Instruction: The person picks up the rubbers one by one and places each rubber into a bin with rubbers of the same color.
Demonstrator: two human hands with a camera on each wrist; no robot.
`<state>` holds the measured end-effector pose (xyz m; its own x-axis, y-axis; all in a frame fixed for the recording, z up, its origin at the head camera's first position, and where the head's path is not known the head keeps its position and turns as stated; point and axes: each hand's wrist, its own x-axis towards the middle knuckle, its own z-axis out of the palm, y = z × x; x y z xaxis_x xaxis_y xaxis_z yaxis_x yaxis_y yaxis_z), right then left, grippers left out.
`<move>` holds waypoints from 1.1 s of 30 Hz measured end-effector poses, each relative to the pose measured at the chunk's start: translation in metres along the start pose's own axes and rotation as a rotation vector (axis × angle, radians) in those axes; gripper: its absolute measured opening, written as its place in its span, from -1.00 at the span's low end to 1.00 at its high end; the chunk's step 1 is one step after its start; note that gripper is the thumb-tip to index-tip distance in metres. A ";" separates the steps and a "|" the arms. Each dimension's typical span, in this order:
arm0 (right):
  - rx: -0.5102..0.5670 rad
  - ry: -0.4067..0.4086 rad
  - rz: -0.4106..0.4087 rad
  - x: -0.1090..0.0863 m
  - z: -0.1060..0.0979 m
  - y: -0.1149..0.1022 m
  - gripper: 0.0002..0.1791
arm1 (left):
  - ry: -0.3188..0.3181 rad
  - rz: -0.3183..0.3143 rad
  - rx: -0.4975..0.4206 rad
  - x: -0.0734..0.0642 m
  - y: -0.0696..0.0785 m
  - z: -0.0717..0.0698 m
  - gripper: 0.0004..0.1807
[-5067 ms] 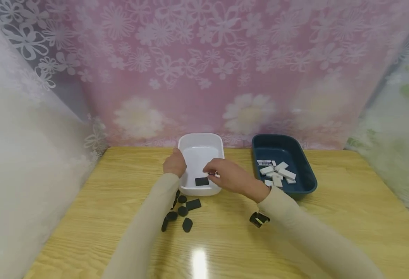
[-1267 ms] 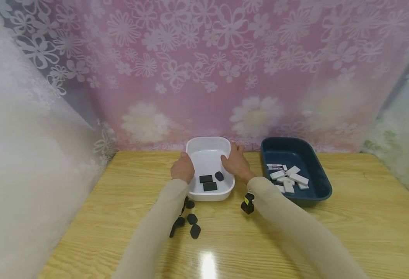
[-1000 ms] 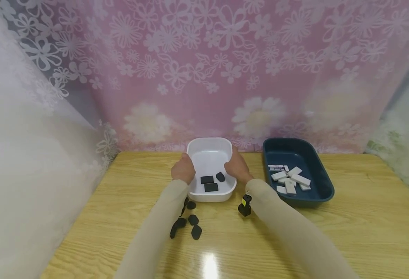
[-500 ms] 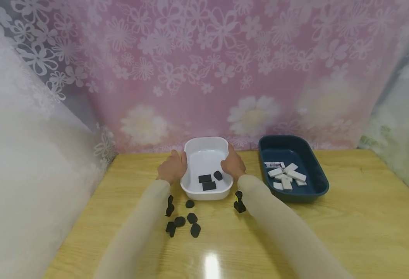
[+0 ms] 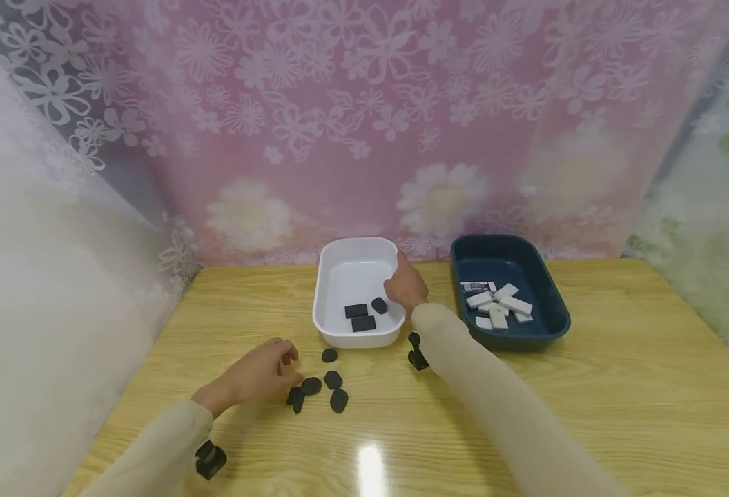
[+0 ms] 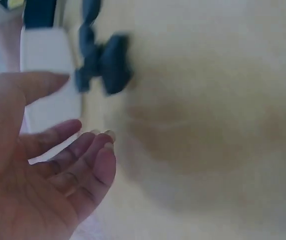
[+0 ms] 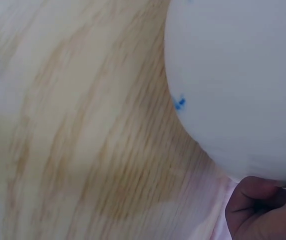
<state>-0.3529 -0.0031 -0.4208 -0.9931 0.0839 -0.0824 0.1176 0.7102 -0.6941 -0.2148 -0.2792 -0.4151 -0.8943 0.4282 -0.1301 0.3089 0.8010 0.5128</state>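
My right hand grips the right rim of a white plastic basin, thumb on the inner side. In the right wrist view, its curled fingers are at the basin's edge. Two black rectangular blocks and one black rounded piece lie inside. My left hand is over the table, fingers loosely bent and holding nothing, just left of several loose black pieces. In the left wrist view, the palm shows with thumb and fingers apart, and dark pieces are blurred beyond the fingertips.
Right of the white basin stands a dark blue basin with several white blocks and a small printed label. Both basins are at the back of the wooden table, before a pink floral curtain.
My left hand has let go of the white basin and moved toward me, to the loose black pieces. My right hand stays on the rim. Earlier, more black pieces went into the basin.
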 end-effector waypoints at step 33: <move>-0.043 0.019 0.025 -0.001 0.004 0.000 -0.12 | 0.220 -0.101 0.044 -0.039 0.024 0.030 -0.74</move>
<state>-0.3519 -0.0065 -0.4236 -0.9897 0.1150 -0.0855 0.1427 0.7373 -0.6604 -0.1627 -0.2639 -0.4235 -0.9688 0.2475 0.0118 0.2240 0.8544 0.4688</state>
